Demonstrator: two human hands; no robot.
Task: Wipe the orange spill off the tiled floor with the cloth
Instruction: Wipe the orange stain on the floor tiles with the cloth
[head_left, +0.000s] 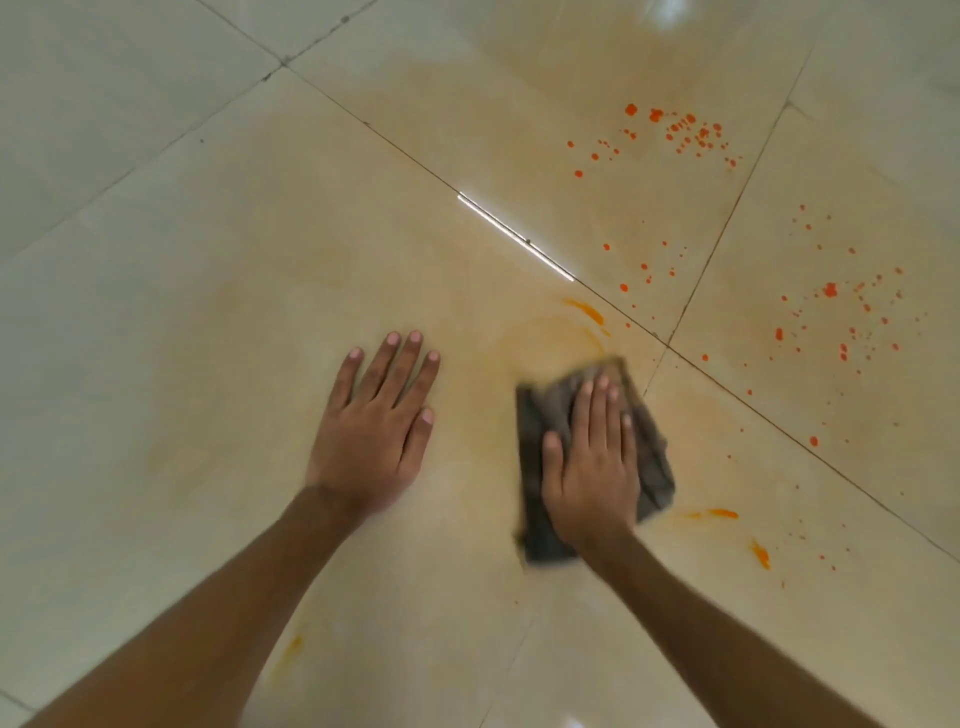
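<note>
A crumpled grey cloth (655, 452) lies on the beige tiled floor (208, 312), and my right hand (592, 467) presses flat on top of it, fingers together. My left hand (376, 421) rests flat on the bare tile to the left of the cloth, fingers spread, holding nothing. Orange droplets (691, 132) speckle the tile at the upper right, and more orange droplets (836, 312) dot the tile at the right. Orange smears (587, 312) curve just above the cloth; other orange smears (727, 514) streak the floor to its lower right. A faint orange film tints the tiles around both hands.
Dark grout lines (395, 145) run diagonally across the floor and cross right of the cloth. A bright light reflection (514, 236) glints along one grout line. A pale orange streak (291, 649) sits near my left forearm.
</note>
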